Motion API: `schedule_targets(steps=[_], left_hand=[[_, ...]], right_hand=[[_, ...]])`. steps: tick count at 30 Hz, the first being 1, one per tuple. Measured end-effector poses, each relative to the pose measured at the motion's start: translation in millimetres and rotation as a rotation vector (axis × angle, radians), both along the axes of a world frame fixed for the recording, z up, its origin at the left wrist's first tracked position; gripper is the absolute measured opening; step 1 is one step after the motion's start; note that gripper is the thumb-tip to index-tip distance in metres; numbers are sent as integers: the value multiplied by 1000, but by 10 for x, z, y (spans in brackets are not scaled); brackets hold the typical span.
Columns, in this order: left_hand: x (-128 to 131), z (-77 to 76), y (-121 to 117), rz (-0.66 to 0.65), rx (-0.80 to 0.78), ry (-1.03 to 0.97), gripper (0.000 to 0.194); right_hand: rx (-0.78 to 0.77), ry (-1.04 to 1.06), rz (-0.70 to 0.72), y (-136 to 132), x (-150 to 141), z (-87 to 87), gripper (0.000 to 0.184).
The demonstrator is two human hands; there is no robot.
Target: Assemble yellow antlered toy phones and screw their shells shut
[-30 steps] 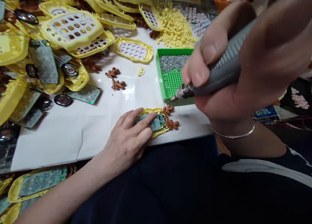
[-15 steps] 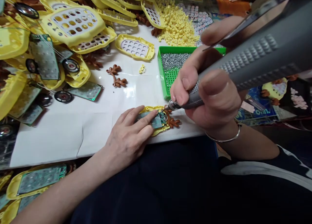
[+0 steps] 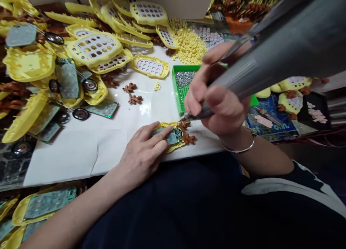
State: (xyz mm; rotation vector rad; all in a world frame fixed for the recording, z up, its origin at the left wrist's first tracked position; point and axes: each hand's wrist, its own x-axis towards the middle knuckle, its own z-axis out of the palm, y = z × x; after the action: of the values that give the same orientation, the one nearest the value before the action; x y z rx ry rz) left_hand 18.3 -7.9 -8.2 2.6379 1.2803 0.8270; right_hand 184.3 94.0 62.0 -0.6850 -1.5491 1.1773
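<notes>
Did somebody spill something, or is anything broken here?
Maybe the small yellow plastic pieces: they lie in a loose heap behind the green tray, which could look spilled, while the screws sit inside it. It may just be a supply pile. The yellow shell under the left hand shows no clear damage.

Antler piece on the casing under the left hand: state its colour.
The antler piece is brown, showing best in the head view.

It's a single head-worn cam, looking forward and down over the wearer's lap (image 3: 175,202) onto the table (image 3: 67,151). Pretty close range tbh: left hand (image 3: 147,148) and right hand (image 3: 224,110) land around mid-frame, screwdriver (image 3: 270,57) looms huge near the lens.
</notes>
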Motion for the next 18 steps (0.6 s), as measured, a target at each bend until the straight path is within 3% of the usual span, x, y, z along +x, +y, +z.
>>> schedule_targets(steps=[4, 7, 13, 18], left_hand=[[-7, 10, -5, -8, -25, -13, 12], [-19, 23, -25, 7, -14, -43, 7], [-102, 64, -96, 49, -37, -91, 28], [-177, 68, -137, 99, -77, -101, 26]], right_hand=[[201, 286, -151, 196, 12, 56, 28], [248, 285, -199, 370, 15, -50, 26], [272, 240, -248, 581, 25, -329, 37], [280, 202, -272, 637, 18, -403, 40]])
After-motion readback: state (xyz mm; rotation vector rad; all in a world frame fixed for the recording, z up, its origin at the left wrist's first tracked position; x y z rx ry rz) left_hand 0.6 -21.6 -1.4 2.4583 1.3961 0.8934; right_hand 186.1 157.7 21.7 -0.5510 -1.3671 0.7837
